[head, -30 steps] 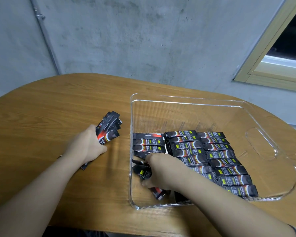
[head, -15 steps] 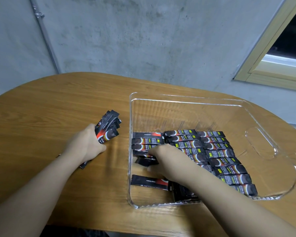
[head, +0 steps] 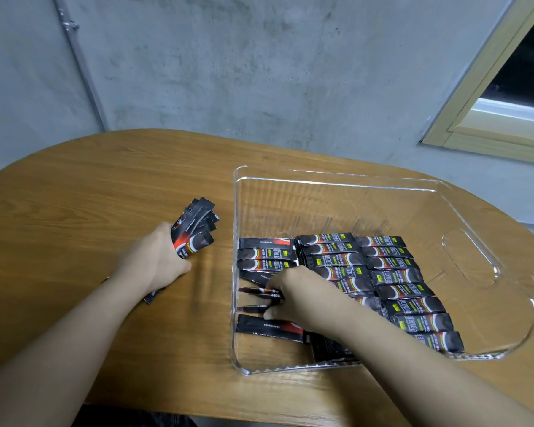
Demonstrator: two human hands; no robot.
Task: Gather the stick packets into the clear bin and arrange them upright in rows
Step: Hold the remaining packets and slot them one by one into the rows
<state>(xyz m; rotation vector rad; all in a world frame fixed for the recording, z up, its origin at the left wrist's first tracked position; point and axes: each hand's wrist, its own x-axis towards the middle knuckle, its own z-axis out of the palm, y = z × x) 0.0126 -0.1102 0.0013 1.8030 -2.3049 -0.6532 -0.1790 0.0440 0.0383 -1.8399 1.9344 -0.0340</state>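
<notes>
Black foil with a red flash and a pale swirl near one end: that is how each stick packet looks, long and narrow, some with a small yellow-green label. Your left hand is clenched around a bundle of packets out on the wooden table, just to the left of the clear bin. The bundle fans upward and away from your fist, and a dark tip pokes out below your wrist on the near side.

Your right hand is inside the bin, at its left column. The fingers curl down over a few loose packets that stand on edge or tilted beneath the fingertips; you appear to be pinching them, though the exact hold is partly hidden by the hand itself. Just toward you from that grip, one flat packet lies face up across the bin floor, showing its red section. Just beyond the grip, three packets lie stacked in overlapping fashion against the bin's left wall.

To the right of your right hand run two more columns of packets, each overlapped like shingles, from the middle of the bin back toward its near wall. Your forearm covers the near part of the middle column. Farther right, the bin's far-right side with its cut-out handle holds no packets, and the wood grain shows through the transparent floor.
</notes>
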